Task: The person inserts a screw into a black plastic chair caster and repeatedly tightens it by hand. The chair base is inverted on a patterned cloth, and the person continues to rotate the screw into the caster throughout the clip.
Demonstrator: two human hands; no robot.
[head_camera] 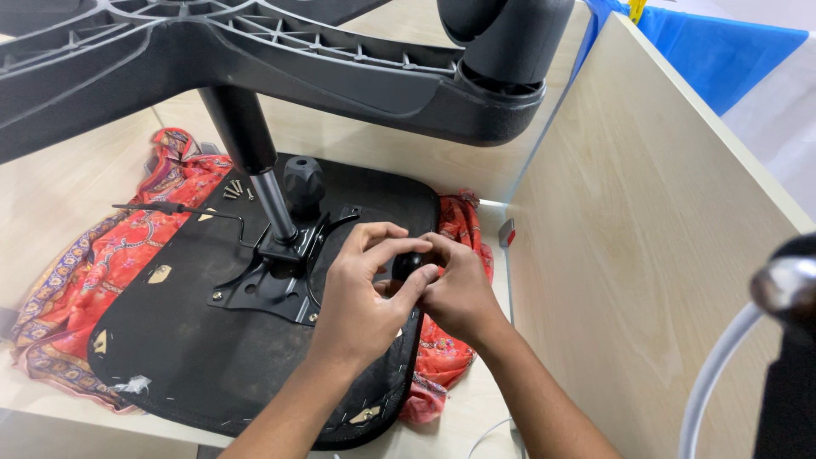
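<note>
An upturned black chair seat (195,357) lies on a red patterned cloth (102,255). A black metal mechanism plate (263,289) is fixed to it, with a gas cylinder (255,161) rising up to the black star base (280,59) overhead. My left hand (361,297) and my right hand (455,289) meet over the seat's right side, both pinching a small black round knob (408,265). A larger black knob (303,183) stands behind the cylinder.
Several loose screws (235,189) lie on the seat near its far edge. A thin black lever rod (170,209) sticks out to the left. A light wooden partition (646,229) walls the right side. A white cable (714,374) curves at far right.
</note>
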